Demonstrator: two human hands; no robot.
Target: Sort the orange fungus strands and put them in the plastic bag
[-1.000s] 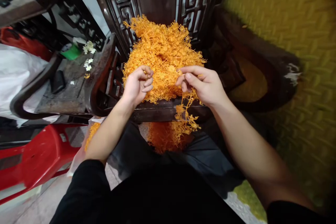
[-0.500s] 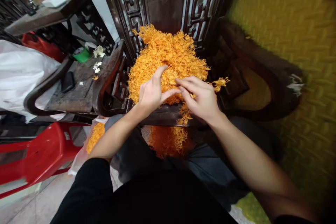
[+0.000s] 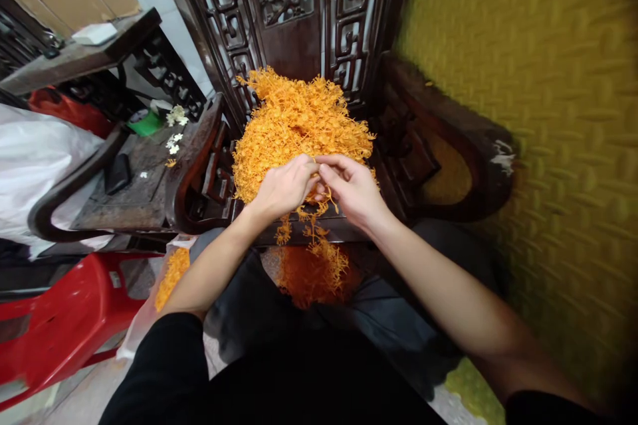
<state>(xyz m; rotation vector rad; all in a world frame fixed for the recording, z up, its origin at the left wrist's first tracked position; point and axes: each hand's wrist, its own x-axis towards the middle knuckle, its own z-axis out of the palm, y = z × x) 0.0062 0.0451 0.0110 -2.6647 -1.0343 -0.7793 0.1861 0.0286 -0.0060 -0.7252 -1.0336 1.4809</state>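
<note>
A big heap of orange plastic-looking flower pieces (image 3: 304, 113) rests on the seat of a dark carved wooden chair (image 3: 294, 46). In front of the heap my left hand (image 3: 288, 187) has its fingers closed around a thin orange strand. Fingertip to fingertip with it, my right hand (image 3: 351, 189) pinches the same orange strand (image 3: 329, 196). Short orange pieces (image 3: 312, 226) dangle below both hands over the seat's front edge. The fingers hide the exact spot where the strand is gripped.
More orange pieces hang in a reddish container (image 3: 312, 275) between my knees. On the left are a clear bag of orange pieces (image 3: 173, 272), a red plastic chair (image 3: 70, 319), and a side seat with green tape (image 3: 144, 121), white flowers (image 3: 174, 139) and a black wallet-like item (image 3: 117, 174).
My left hand has gone from spread fingers to closed, meeting my right hand at the strand. Both hands are now lower, and the view has shifted right.
</note>
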